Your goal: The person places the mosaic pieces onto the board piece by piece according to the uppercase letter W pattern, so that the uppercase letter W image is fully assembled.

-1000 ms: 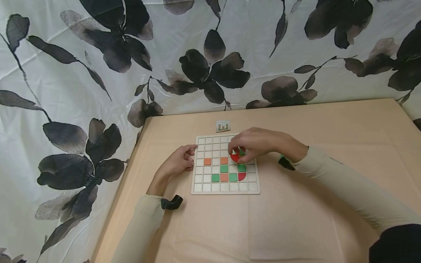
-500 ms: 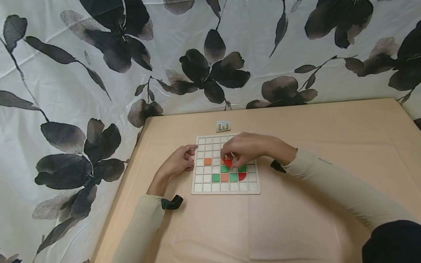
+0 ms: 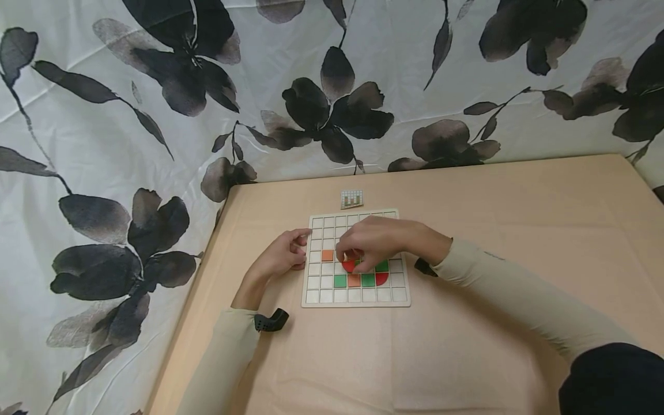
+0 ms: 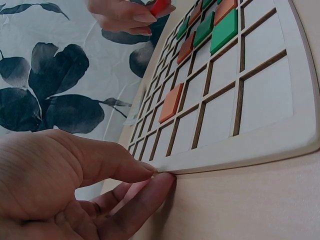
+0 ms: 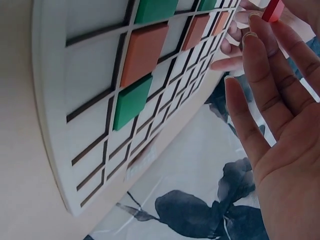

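My right hand (image 3: pixel 370 242) is over the middle of a white grid board (image 3: pixel 313 297). Between thumb and fingers it pinches a red tile (image 3: pixel 349 266) with a rounded edge. In the right wrist view the red tile (image 5: pixel 273 10) shows at the fingertips, above the board's surface. My left hand (image 3: pixel 282 252) pinches the board's left edge, the thumb (image 4: pixel 127 162) against the rim and the fingers curled below. Orange tiles (image 3: pixel 327 255) and green tiles (image 3: pixel 339 280) sit in several cells, with a rounded red tile (image 3: pixel 381 279) at lower right. My right hand hides some cells.
A small card (image 3: pixel 351 199) with a printed grid lies just behind the board. The board rests on a light wooden-coloured table (image 3: pixel 467 357). White cloth with dark flowers (image 3: pixel 332 121) hangs beyond the table's back and left edges.
My right hand has carried the red tile leftward and slightly nearer across the board, uncovering the green tiles at right. My left hand has stayed at the board's left edge.
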The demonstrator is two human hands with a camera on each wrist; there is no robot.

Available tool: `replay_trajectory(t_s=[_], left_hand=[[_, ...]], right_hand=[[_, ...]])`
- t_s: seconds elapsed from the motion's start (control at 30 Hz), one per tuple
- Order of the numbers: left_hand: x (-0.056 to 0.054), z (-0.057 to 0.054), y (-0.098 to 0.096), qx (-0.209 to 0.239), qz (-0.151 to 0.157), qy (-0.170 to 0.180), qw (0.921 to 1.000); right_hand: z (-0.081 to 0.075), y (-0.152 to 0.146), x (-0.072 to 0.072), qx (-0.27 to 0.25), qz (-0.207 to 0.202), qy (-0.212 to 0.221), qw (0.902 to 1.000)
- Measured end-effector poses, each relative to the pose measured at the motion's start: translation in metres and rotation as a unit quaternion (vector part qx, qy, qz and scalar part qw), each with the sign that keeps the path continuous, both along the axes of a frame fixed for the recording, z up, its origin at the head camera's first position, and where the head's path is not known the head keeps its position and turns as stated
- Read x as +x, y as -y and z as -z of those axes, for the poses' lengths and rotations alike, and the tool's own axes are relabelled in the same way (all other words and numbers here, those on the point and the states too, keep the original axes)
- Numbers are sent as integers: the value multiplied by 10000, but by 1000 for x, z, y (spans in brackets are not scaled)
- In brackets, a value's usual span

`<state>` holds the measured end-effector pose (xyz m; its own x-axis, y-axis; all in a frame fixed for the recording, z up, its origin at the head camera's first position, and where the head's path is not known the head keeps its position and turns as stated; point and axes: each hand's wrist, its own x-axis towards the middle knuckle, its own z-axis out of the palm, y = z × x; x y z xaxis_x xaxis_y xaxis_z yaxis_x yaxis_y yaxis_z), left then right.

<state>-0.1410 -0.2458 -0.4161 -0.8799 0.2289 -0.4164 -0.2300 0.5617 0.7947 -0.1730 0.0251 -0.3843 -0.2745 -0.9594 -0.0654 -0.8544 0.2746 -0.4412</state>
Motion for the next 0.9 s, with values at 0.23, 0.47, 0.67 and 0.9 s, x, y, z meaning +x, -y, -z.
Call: replay_trajectory(t_s=[0.23,0.47,0.67,0.9], left_hand=[[0,1,1,-27,50,-36,10000],[0,2,0,-89,62,-26,9999],[0,2,1,-37,49,7,10000],[0,3,1,-97,67,-38,9999]], right_hand=[[2,8,3,38,-83,54,9999],[6,15,5,37,-142,-43,9999],[10,21,7,37,-192,-122,9997],[12,27,11,34,-121,-231,9997]])
